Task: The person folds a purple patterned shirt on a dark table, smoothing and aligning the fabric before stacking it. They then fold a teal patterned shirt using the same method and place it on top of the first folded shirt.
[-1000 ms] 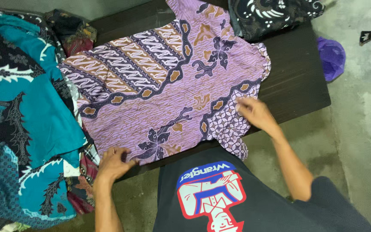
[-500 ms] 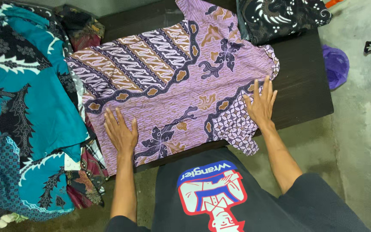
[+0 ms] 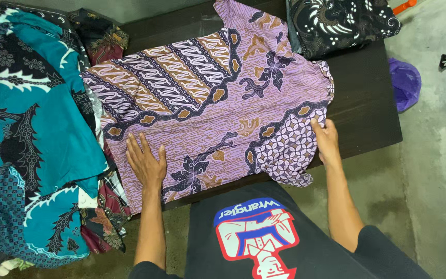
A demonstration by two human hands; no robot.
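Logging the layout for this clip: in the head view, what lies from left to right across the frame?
Teal shirt pile → left hand flat on the purple shirt → right hand at that shirt's right edge → bare dark table → purple bag on the floor.

A modest home or small garment workspace — a low dark wooden counter (image 3: 362, 98) set on a rough, stained concrete floor (image 3: 440, 155). Patterned batik shirts are heaped at the counter's left edge (image 3: 32, 129) and far right corner (image 3: 336, 20) — a purple plastic bag (image 3: 404, 82) lies on the floor.
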